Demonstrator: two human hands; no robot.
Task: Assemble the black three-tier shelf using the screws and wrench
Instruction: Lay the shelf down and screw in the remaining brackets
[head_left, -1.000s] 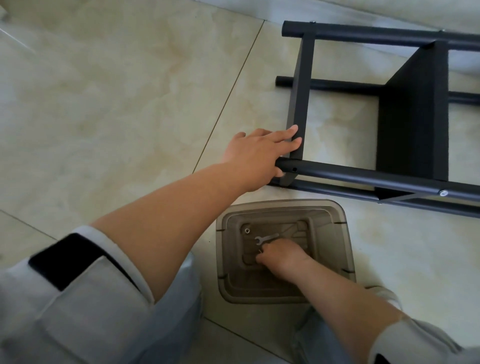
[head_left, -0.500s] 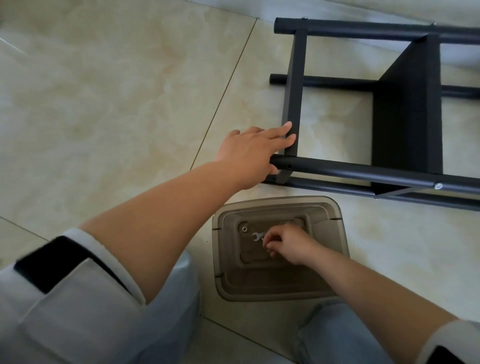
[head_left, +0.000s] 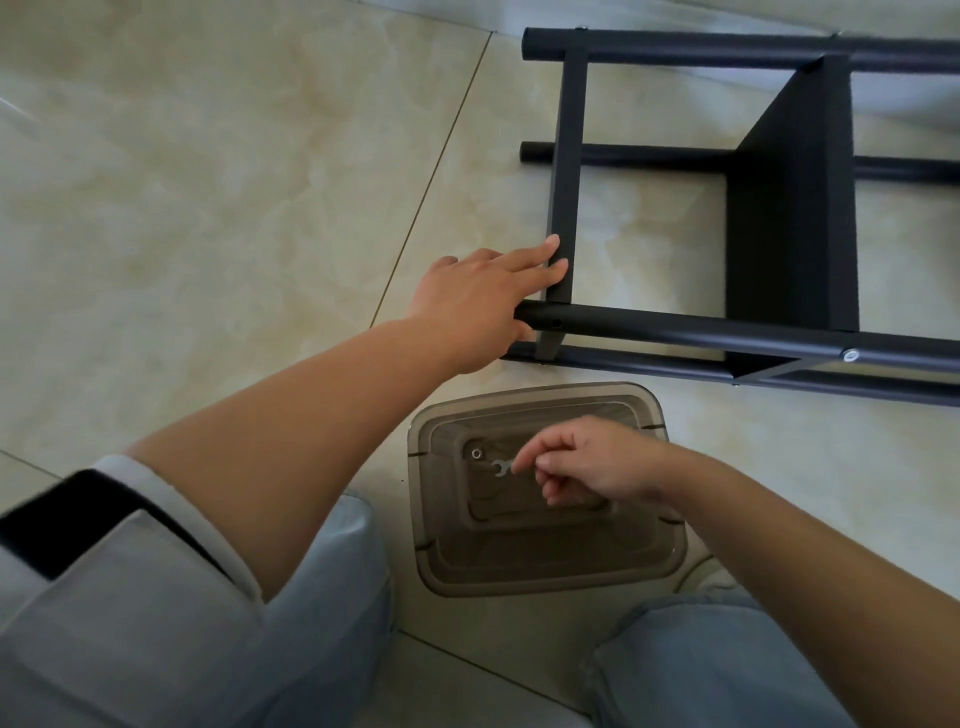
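Note:
The black shelf (head_left: 727, 332) lies on its side on the tiled floor, its round tubes running left to right, with a thin end panel and a wider middle panel between them. My left hand (head_left: 483, 296) holds the near tube's left end, fingers lying along the end panel. A small silver wrench (head_left: 500, 467) is pinched in the fingertips of my right hand (head_left: 592, 462), inside a smoky clear plastic bin (head_left: 545, 584). One silver screw (head_left: 476, 453) lies on the bin's bottom just left of the wrench.
A silver screw head (head_left: 850, 355) sits in the near tube by the middle panel. My knees in light jeans (head_left: 701, 670) flank the bin at the bottom of the view. Pale floor tiles (head_left: 208, 208) spread to the left.
My right hand has closed on the wrench, lifted from the bin's bottom and drawn it slightly left toward the screw. My left hand stays on the shelf.

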